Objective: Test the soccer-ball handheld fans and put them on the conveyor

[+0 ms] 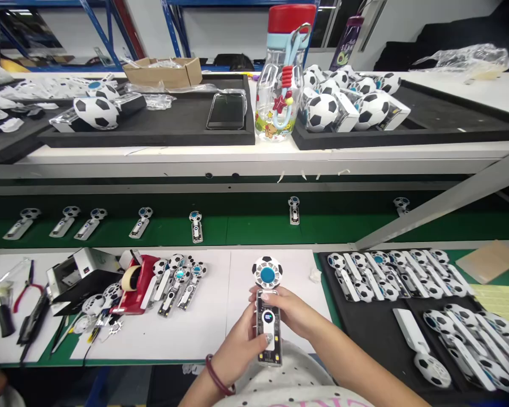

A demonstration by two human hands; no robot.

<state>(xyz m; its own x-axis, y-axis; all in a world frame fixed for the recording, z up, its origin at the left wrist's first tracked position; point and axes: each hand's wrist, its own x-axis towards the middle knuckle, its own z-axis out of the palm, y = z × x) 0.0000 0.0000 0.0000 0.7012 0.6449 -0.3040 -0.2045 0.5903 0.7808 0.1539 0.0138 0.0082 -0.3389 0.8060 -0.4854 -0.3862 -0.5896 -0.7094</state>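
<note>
both hands clamp 1 fan (268, 305) upright over the white mat (203, 316); the left hand (241, 339) wraps its handle from below, thumb on the lit display, while the right hand (289, 311) pinches the handle's upper side; this looks like a check of the display, and the next move likely calls for a steady grip and a thumb press; to the right a tray (390, 322) of fans; left, a tape dispenser (138, 282); beyond, fans ride the green belt (246, 229).

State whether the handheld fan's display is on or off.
On: the fan, held in both hands, shows a lit screen with digits.
</note>
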